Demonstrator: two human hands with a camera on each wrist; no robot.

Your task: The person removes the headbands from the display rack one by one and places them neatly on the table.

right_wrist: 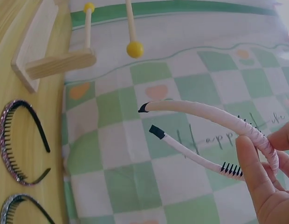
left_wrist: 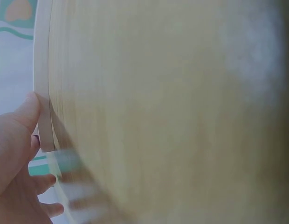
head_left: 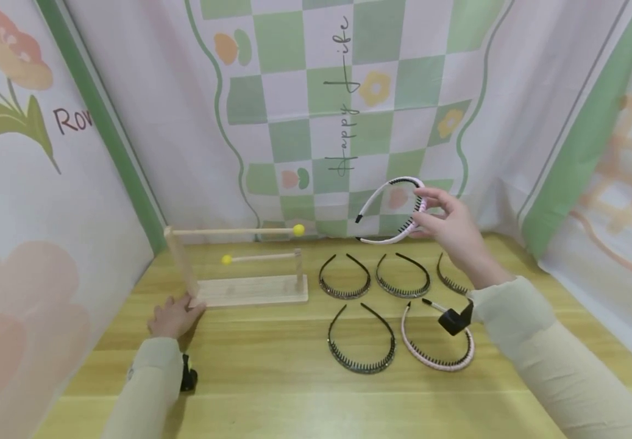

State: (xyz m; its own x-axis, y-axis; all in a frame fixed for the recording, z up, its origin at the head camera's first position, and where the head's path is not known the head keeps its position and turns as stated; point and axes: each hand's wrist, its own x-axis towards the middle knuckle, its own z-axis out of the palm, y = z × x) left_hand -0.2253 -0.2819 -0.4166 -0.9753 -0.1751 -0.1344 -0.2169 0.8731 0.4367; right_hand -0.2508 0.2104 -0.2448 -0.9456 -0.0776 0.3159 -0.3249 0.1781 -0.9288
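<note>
A pink headband (head_left: 403,235) with black comb teeth and black tips is pinched between the thumb and fingers of my right hand (head_left: 453,235), raised above the table's back part. In the right wrist view the headband (right_wrist: 196,109) points its two ends to the left, toward the rack. My left hand (head_left: 175,316) rests at the left end of a wooden rack (head_left: 250,291). In the left wrist view, the thumb of the left hand (left_wrist: 16,149) touches the edge of the rack's base (left_wrist: 43,70). The rack has two rods tipped with yellow balls; its rods carry nothing.
Several headbands lie on the wooden table (head_left: 261,378): dark ones (head_left: 345,296) behind, a dark one (head_left: 362,367) in front, and a pink one (head_left: 439,366) partly under the right wrist camera (head_left: 454,320). A checked curtain (head_left: 283,91) hangs behind the table.
</note>
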